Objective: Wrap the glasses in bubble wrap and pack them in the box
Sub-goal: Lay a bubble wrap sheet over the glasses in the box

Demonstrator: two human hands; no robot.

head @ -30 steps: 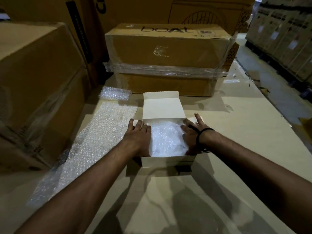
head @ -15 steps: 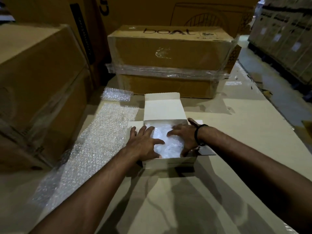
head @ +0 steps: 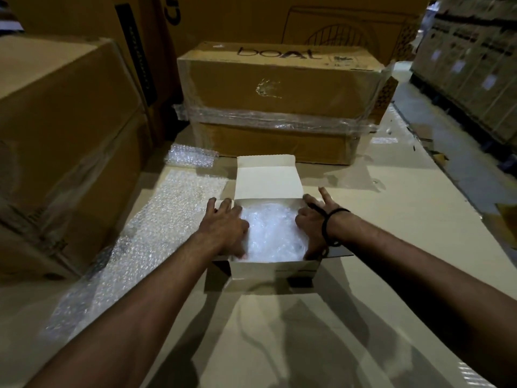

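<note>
The wrapped bundle (head: 272, 233) is sitting in the open box (head: 275, 268) at the middle of the cardboard sheet (head: 391, 247). The left hand (head: 223, 228) and right hand (head: 313, 222) are pressing its sides, fingers straight, gripping nothing. It's likely light, squashy and fragile inside, so I'd be holding it by the padded flanks.

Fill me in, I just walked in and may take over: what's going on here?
A person is packing a small white box. The left hand and right hand rest on either side of a bubble wrap bundle inside it. The lid stands open at the far side. A spare sheet of bubble wrap lies left of the box.
</note>
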